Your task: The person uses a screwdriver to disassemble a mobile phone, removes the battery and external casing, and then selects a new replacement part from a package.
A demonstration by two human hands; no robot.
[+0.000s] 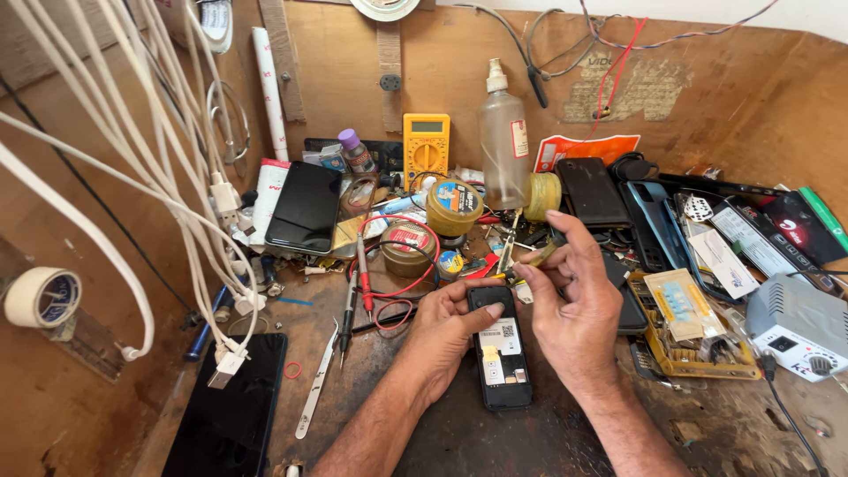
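Here my left hand (446, 331) is curled around the upper left side of a small black phone (501, 349) that lies back-up and open on the dark bench (495, 442), my thumb pressed on its top edge. My right hand (574, 305) is beside the phone's top right corner, its fingers pinched together on a thin yellowish tool (530, 259) angled toward the phone. Just behind my hands sit round tins (454, 206) and coiled red and black probe leads (393, 305). Farther back stand a yellow multimeter (426, 148) and a clear spray bottle (503, 146). White cables (177, 194) hang at the left, above a dark tablet (228, 411).
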